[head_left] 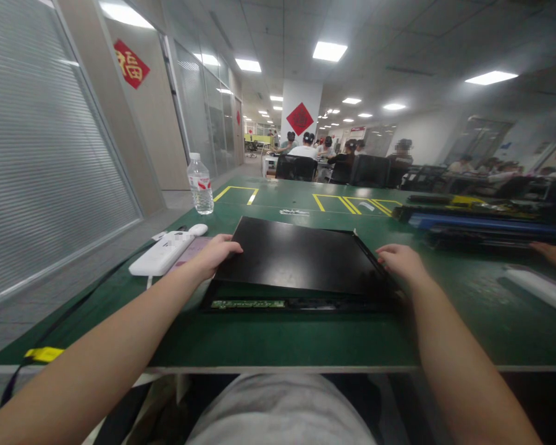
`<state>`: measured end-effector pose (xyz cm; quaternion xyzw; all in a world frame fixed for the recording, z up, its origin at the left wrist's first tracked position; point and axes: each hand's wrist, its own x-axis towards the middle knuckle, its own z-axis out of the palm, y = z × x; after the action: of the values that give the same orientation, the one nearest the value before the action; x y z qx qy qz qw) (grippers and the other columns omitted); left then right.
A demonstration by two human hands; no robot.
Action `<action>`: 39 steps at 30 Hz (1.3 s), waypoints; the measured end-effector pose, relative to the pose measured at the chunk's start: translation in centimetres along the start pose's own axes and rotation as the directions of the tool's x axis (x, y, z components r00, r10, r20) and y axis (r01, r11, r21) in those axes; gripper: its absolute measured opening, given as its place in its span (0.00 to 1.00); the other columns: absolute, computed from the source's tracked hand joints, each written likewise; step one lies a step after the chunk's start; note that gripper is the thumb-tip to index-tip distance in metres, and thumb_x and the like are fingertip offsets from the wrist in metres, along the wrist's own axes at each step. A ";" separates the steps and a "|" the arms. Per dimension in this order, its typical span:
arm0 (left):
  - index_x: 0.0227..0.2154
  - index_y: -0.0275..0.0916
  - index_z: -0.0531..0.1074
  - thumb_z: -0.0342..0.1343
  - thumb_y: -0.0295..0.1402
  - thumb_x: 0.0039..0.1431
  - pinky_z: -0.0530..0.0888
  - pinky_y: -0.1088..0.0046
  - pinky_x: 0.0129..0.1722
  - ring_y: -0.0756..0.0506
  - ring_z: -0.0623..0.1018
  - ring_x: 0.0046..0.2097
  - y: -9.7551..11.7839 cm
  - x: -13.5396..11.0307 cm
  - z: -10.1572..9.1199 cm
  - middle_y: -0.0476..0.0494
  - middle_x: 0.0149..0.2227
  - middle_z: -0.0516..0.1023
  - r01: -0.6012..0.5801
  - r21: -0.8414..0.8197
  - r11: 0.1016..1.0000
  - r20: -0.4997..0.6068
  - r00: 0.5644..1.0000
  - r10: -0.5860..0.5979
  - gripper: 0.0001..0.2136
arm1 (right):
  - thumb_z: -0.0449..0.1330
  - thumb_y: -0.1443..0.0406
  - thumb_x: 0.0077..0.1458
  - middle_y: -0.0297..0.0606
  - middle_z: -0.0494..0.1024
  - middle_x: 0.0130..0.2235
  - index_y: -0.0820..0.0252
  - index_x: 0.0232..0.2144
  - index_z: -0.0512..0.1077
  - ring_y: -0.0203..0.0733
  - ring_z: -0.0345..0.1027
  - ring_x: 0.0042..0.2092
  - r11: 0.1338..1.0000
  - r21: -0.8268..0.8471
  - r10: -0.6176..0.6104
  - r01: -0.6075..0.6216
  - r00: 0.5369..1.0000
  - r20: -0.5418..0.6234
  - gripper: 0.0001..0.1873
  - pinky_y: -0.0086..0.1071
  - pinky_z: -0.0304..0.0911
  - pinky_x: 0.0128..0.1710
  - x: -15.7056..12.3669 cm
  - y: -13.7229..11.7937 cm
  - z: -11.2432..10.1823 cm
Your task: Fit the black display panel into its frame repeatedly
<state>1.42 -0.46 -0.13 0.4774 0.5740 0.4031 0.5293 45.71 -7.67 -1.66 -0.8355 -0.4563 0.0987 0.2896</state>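
Note:
A dark, flat screen panel (301,256) lies tilted across a black frame (333,305) on the green table. A strip of green circuit board (248,304) shows along the frame's near side. My left hand (219,252) grips the panel's left edge, thumb on top and the other fingers partly hidden. At the right side, my right hand (401,259) has its fingers curled at the frame's edge. The panel's near edge sits above the frame with a gap at the left.
A white power bank-like box (155,254) and a water bottle (200,185) stand left. Long black and blue parts (472,222) lie right, near another person's hand (553,254) and a white bar (544,287). Yellow tape (338,204) marks the green table (287,346).

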 end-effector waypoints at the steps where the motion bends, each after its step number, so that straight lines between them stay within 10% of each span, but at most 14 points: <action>1: 0.39 0.42 0.71 0.61 0.26 0.41 0.75 0.70 0.23 0.43 0.79 0.24 0.0 -0.1 0.0 0.49 0.26 0.78 0.003 -0.002 1.000 0.001 1.000 -0.003 0.19 | 0.59 0.67 0.52 0.41 0.84 0.36 0.59 0.38 0.83 0.43 0.77 0.33 1.000 -0.025 0.014 -0.014 1.000 0.011 0.14 0.31 0.67 0.36 0.1 0.0 0.0; 12: 0.40 0.41 0.73 0.63 0.28 0.46 0.77 0.69 0.25 0.43 0.80 0.26 0.0 0.2 -0.2 0.47 0.29 0.81 0.011 -0.005 1.000 0.024 1.000 -0.011 0.16 | 0.61 0.68 0.52 0.43 0.84 0.38 0.59 0.37 0.85 0.47 0.78 0.38 0.998 0.000 0.064 -0.065 0.979 0.195 0.12 0.33 0.69 0.39 0.7 0.7 1.2; 27: 0.40 0.39 0.77 0.66 0.30 0.42 0.78 0.68 0.34 0.39 0.84 0.37 -0.5 0.7 -0.7 0.43 0.37 0.85 -0.181 0.056 0.982 0.010 0.983 0.181 0.17 | 0.63 0.78 0.44 0.43 0.84 0.37 0.63 0.36 0.83 0.44 0.77 0.38 0.995 0.081 0.046 -0.058 0.989 0.143 0.17 0.31 0.69 0.43 1.4 1.4 2.0; 39: 0.28 0.41 0.78 0.66 0.36 0.39 0.75 0.68 0.34 0.37 0.82 0.39 -1.0 1.4 -1.1 0.44 0.32 0.84 -0.258 0.440 0.860 -0.008 0.957 0.290 0.10 | 0.58 0.80 0.41 0.43 0.84 0.37 0.63 0.41 0.83 0.42 0.76 0.37 0.983 0.145 0.090 -0.110 0.986 0.141 0.24 0.29 0.68 0.39 2.3 2.5 2.9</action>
<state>0.19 0.69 -1.28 0.6448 0.5947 0.3533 0.3252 47.52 -5.67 -5.16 -0.8243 -0.4232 0.2036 0.3162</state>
